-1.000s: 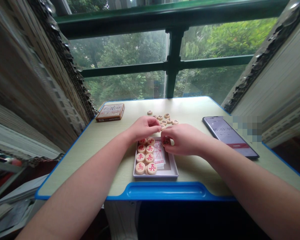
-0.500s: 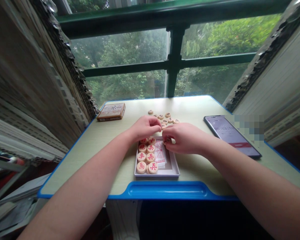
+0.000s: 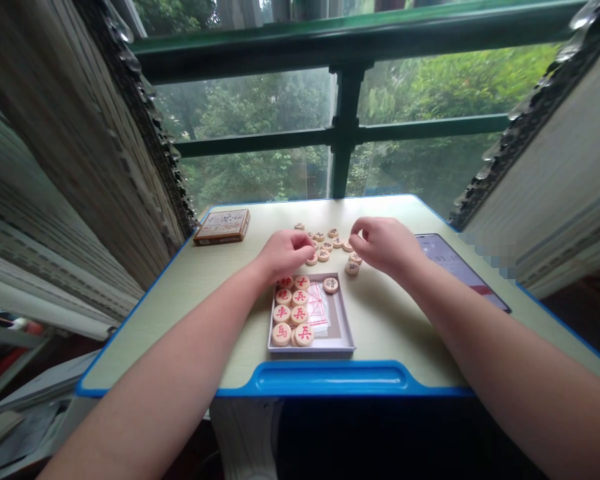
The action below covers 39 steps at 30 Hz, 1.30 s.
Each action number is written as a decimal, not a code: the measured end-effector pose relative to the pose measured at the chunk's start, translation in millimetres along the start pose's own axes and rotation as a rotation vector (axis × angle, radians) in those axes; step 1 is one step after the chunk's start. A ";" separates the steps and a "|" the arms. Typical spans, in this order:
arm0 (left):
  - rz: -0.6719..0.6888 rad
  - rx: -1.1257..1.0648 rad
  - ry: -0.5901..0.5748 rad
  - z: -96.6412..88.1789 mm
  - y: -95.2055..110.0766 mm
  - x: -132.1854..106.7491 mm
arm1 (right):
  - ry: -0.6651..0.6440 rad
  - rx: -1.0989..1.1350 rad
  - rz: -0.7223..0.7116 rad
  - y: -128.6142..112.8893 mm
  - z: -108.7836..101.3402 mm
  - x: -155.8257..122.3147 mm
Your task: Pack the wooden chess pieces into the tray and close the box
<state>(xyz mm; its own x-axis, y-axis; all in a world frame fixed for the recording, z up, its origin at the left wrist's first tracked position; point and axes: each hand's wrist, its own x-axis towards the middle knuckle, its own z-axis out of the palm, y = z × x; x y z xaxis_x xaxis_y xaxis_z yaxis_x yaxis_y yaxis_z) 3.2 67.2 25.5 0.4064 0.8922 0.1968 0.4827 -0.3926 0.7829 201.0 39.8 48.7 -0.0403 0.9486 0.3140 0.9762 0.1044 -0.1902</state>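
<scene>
A shallow grey box lies near the table's front edge. Inside it, several round wooden chess pieces with red characters sit in two columns on the left, over a folded paper board. One more piece rests at the box's top right. My left hand is curled at the box's far left corner, its fingers closed over the loose pieces beyond the box; what it pinches is hidden. My right hand hovers over the loose pieces' right side, fingers curled, nothing visible in it.
A brown box lid lies at the table's back left. A phone with a lit screen lies on the right, partly under my right forearm. The blue-edged table stands at a green-framed window, with stacked material on both sides.
My right hand has left a piece at the box's top right and moved away and to the right, over the loose pieces. My left hand has hardly moved.
</scene>
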 end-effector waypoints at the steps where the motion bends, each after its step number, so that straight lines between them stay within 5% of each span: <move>1: 0.003 0.020 0.034 -0.6 -1.0 0.8 | 0.002 -0.011 0.010 1.3 0.9 0.9; 8: 0.002 0.263 0.324 -8.8 -20.3 12.7 | -0.043 0.102 0.019 7.1 6.8 5.5; 18: -0.184 0.331 0.079 -6.3 -43.3 23.7 | -0.165 0.070 -0.036 6.1 38.7 7.1; 23: -0.069 0.342 0.108 1.4 -43.4 28.7 | -0.220 0.155 -0.072 9.3 50.2 16.2; 28: 0.011 0.231 -0.025 3.3 -39.1 29.1 | -0.198 0.200 -0.181 8.9 48.1 16.8; 39: -0.061 -0.202 0.066 -1.8 -30.1 20.5 | -0.160 0.177 -0.204 4.9 40.1 11.7</move>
<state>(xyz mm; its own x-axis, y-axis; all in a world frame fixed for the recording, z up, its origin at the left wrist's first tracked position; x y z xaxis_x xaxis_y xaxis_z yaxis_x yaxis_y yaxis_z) -4.4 97.7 7.0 0.3267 0.9282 0.1781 0.3373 -0.2905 0.8955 196.8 63.5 14.1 -0.2786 0.9362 0.2145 0.8928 0.3347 -0.3014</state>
